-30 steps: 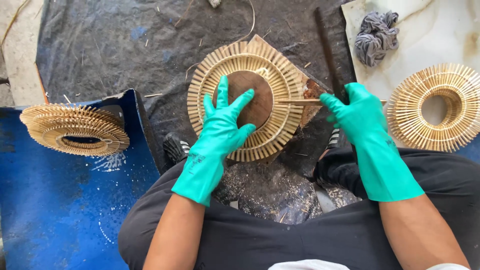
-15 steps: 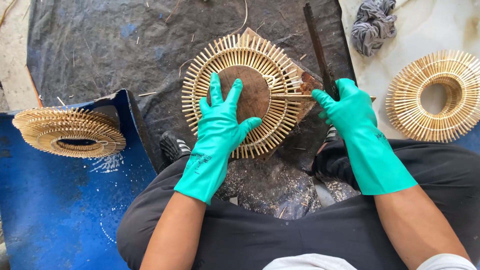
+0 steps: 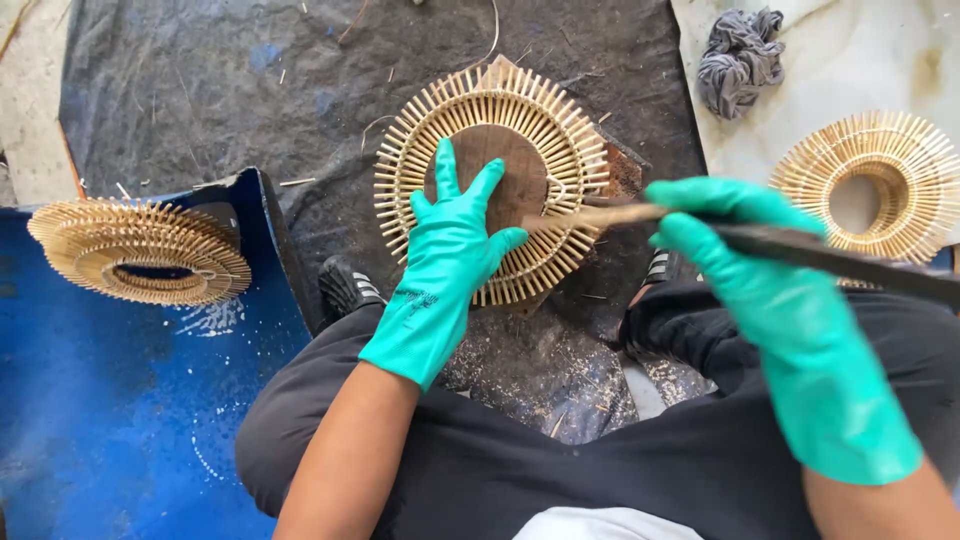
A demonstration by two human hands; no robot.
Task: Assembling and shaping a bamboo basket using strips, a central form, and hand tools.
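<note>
Seen from above, a seated person's green-gloved right hand (image 3: 745, 240) grips a dark flat blade (image 3: 830, 255), its long axis running sideways. Just beyond, the left hand (image 3: 450, 250), fingers spread, presses flat on a round bamboo-stick ring (image 3: 560, 140) lying on dark sheeting (image 3: 200, 90).

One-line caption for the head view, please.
Gloved left hand presses a round bamboo-slat ring on dark sheeting while the right hand holds a long dark blade across it; similar rings lie alongside.

bamboo rings (image 3: 490, 150): 3 | gloved hands (image 3: 450, 260): 2 | grey rag (image 3: 738, 58): 1 | dark blade (image 3: 840, 258): 1
</note>
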